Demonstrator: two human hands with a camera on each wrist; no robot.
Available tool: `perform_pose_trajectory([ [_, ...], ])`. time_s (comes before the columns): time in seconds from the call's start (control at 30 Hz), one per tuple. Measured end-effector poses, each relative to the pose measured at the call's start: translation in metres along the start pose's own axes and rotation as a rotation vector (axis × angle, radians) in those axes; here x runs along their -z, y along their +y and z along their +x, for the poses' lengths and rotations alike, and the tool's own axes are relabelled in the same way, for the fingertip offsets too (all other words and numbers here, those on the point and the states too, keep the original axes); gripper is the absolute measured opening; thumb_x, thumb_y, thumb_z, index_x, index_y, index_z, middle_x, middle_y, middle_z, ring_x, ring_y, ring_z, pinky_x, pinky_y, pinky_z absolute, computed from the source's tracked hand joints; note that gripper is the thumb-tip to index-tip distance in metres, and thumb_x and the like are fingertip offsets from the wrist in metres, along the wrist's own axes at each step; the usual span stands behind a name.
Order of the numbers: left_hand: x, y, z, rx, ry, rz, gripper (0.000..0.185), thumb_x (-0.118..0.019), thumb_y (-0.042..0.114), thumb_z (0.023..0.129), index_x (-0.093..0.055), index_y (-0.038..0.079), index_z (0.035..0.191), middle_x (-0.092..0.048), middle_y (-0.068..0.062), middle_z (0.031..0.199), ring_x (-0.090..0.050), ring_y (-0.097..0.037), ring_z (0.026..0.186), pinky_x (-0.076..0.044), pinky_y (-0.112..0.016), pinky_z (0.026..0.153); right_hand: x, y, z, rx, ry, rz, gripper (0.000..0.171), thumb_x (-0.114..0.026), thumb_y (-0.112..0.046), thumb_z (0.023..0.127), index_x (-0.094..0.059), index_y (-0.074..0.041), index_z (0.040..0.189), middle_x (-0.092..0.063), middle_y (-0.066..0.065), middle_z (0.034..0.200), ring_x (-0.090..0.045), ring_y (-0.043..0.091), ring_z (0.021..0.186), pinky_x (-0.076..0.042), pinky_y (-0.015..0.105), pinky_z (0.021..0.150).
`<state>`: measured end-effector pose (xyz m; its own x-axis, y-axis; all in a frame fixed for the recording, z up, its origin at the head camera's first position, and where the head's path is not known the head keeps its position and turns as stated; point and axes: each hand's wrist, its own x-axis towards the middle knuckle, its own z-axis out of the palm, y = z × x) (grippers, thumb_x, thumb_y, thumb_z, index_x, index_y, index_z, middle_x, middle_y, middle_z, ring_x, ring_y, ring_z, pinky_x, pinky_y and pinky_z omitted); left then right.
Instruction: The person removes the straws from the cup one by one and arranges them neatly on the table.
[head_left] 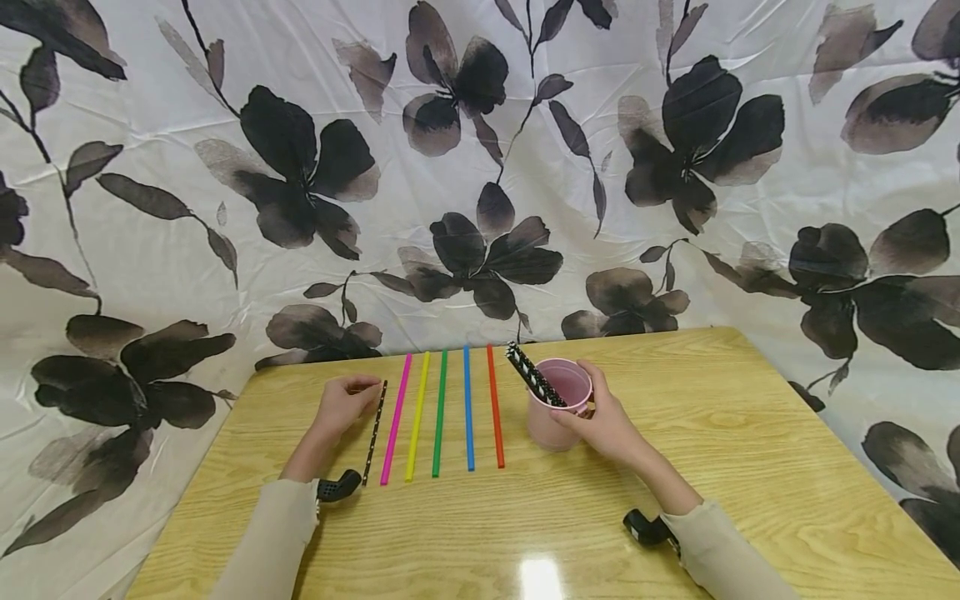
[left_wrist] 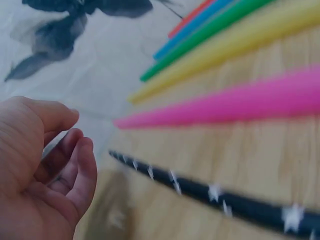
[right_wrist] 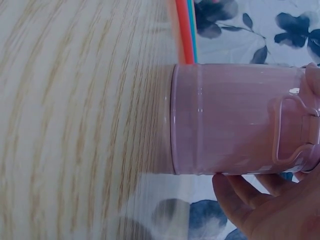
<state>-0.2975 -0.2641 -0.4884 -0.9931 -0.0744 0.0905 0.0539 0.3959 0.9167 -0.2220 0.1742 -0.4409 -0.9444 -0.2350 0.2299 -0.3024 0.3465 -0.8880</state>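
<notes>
I've got the wooden table (head_left: pixel 750 433) in view, floral cloth (head_left: pixel 525 125) hung behind it at the far edge. On the right, the pink cup (head_left: pixel 551 412) stands upright w/ a bunch of black star-print straws (head_left: pixel 534 375) sticking out, leaning far-left. My right hand (head_left: pixel 611 425) wraps the cup's right side, fingers round it by the little handle; the wrist view confirms the hold. Left of the cup, the laid-out row: orange straw (head_left: pixel 495 408), blue straw (head_left: pixel 468 408), green straw (head_left: pixel 439 414), yellow straw (head_left: pixel 417 417), pink straw (head_left: pixel 395 419), all roughly parallel, near to far, none touching. At the far-left end lies one black star straw (head_left: pixel 374 433), just beside the pink one. My left hand (head_left: pixel 343 406) sits at its far tip, fingers loosely curled; wrist view shows them off the straw, holding nothing. By my read: six straws down, the bunch in the cup not yet laid out. How many are in there, can't tell.
</notes>
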Motion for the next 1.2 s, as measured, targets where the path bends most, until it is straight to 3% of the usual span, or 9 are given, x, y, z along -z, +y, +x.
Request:
perform_pose_trajectory([
  [0.23, -0.012, 0.036, -0.009, -0.123, -0.049, 0.007, 0.031, -0.066, 0.017, 0.095, -0.067, -0.006, 0.116, -0.067, -0.020, 0.109, -0.063, -0.033, 0.096, -0.055, -0.033, 0.077, -0.003, 0.026, 0.006, -0.008, 0.007, -0.013, 0.089, -0.078, -0.027, 0.085, -0.019, -0.012, 0.151, -0.044, 0.023, 0.139, -0.047, 0.035, 0.126, -0.045, 0.048, 0.095],
  [0.37, -0.029, 0.059, -0.014, -0.203, -0.066, -0.002, 0.025, -0.067, 0.014, 0.093, -0.069, -0.006, 0.109, -0.069, -0.017, 0.103, -0.064, -0.028, 0.091, -0.054, -0.027, 0.074, -0.004, 0.029, 0.006, -0.012, 0.003, -0.003, 0.090, -0.078, -0.029, 0.084, -0.019, -0.015, 0.151, -0.044, 0.021, 0.140, -0.046, 0.034, 0.126, -0.044, 0.049, 0.096],
  [0.53, -0.053, 0.086, -0.020, -0.291, -0.160, -0.040, 0.021, -0.067, 0.012, 0.093, -0.071, -0.004, 0.107, -0.068, -0.020, 0.103, -0.064, -0.020, 0.087, -0.051, -0.023, 0.072, -0.004, 0.025, 0.004, -0.021, 0.001, -0.002, 0.089, -0.077, -0.026, 0.086, -0.019, -0.014, 0.151, -0.043, 0.022, 0.141, -0.046, 0.036, 0.125, -0.046, 0.047, 0.094],
  [0.73, -0.081, 0.112, -0.029, -0.312, -0.260, -0.074, 0.021, -0.068, 0.009, 0.092, -0.071, -0.003, 0.110, -0.069, -0.017, 0.104, -0.065, -0.026, 0.089, -0.052, -0.025, 0.071, 0.000, -0.002, -0.001, -0.020, -0.011, 0.002, 0.088, -0.076, -0.018, 0.086, -0.018, -0.003, 0.150, -0.041, 0.030, 0.140, -0.044, 0.044, 0.127, -0.041, 0.053, 0.098],
  [0.93, -0.106, 0.135, -0.037, -0.302, -0.310, -0.097, 0.024, -0.067, 0.006, 0.092, -0.068, -0.004, 0.114, -0.069, -0.018, 0.107, -0.066, -0.034, 0.094, -0.053, -0.027, 0.072, 0.003, -0.022, -0.006, -0.032, -0.017, -0.009, 0.085, -0.075, -0.012, 0.086, -0.019, 0.001, 0.149, -0.040, 0.032, 0.140, -0.042, 0.046, 0.127, -0.040, 0.052, 0.100],
  [1.1, -0.117, 0.163, -0.054, -0.350, -0.315, -0.132, 0.024, -0.067, 0.000, 0.090, -0.066, -0.011, 0.111, -0.067, -0.023, 0.108, -0.067, -0.037, 0.093, -0.054, -0.027, 0.073, 0.002, -0.020, -0.006, -0.030, -0.013, -0.006, 0.085, -0.075, -0.013, 0.086, -0.019, -0.001, 0.149, -0.040, 0.031, 0.140, -0.043, 0.044, 0.127, -0.040, 0.052, 0.100],
  [1.2, -0.127, 0.158, -0.051, -0.355, -0.308, -0.159, 0.025, -0.069, 0.003, 0.090, -0.067, -0.009, 0.112, -0.068, -0.020, 0.108, -0.068, -0.033, 0.091, -0.054, -0.028, 0.073, 0.000, -0.005, -0.002, -0.026, -0.006, -0.003, 0.087, -0.076, -0.017, 0.086, -0.019, -0.004, 0.150, -0.041, 0.028, 0.141, -0.043, 0.042, 0.128, -0.040, 0.052, 0.100],
])
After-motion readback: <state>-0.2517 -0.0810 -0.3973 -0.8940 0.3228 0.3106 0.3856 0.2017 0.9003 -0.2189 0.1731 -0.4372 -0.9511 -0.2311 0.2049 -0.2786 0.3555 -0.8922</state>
